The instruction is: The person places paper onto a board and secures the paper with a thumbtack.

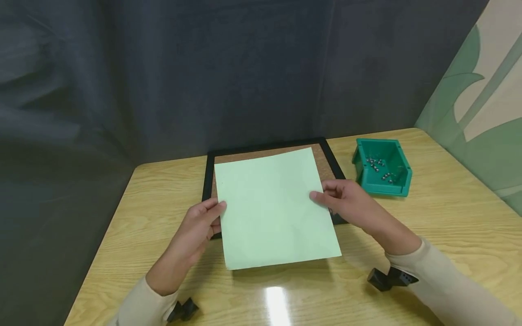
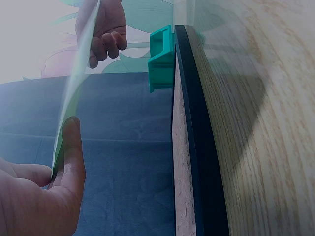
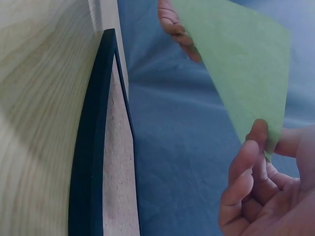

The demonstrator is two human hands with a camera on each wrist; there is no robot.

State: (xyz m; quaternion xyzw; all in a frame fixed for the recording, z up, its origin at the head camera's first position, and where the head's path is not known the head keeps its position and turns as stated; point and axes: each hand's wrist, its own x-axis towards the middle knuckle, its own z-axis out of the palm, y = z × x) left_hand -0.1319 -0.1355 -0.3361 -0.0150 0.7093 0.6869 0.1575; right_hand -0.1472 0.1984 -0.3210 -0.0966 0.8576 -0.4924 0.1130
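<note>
A light green sheet of paper (image 1: 275,208) is held up above a black-framed cork board (image 1: 326,165), hiding most of it from the head view. My left hand (image 1: 200,226) pinches the paper's left edge between thumb and fingers. At the opposite edge, my right hand (image 1: 348,201) grips it with the thumb on the near face and the fingers behind. Both wrist views show a gap between the paper and the board; in the right wrist view, the paper (image 3: 246,64) spans from one hand to the other.
A green plastic bin (image 1: 383,167) with several small metallic pieces in it stands right of the board on the wooden table (image 1: 163,194). Dark fabric (image 1: 244,77) hangs behind and at the left. A patterned green and beige wall (image 1: 481,117) borders the right side.
</note>
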